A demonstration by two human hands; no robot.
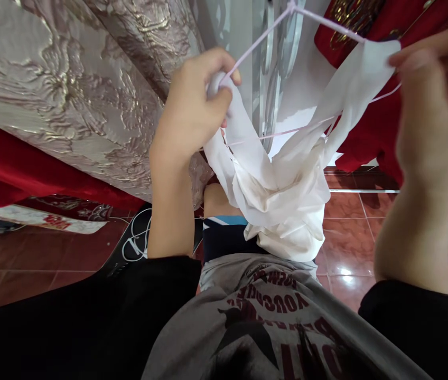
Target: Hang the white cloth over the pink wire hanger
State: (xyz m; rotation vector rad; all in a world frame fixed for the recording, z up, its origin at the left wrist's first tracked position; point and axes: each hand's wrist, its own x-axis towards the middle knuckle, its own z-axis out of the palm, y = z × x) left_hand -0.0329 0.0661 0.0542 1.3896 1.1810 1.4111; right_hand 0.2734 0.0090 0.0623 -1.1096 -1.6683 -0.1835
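A white garment (299, 184) hangs in loose folds from a thin pink clothes hanger (261, 45), its lower part bunched above my lap. My left hand (196, 100) is closed at the hanger's left end, with the garment's left shoulder strap between thumb and fingers. On the other side, my right hand (434, 100) pinches the outer edge of the right strap near the hanger's right end. This hand is slightly blurred, and some of its fingers are hidden. The hanger's lower bar crosses the garment's opening.
Shiny embossed pinkish fabric (69, 95) hangs close on my left, with red cloth (29, 163) below it. A red garment with gold trim (374, 105) hangs at the right. A white cable (134, 243) lies on a black surface beside me, above the red tiled floor (346, 237).
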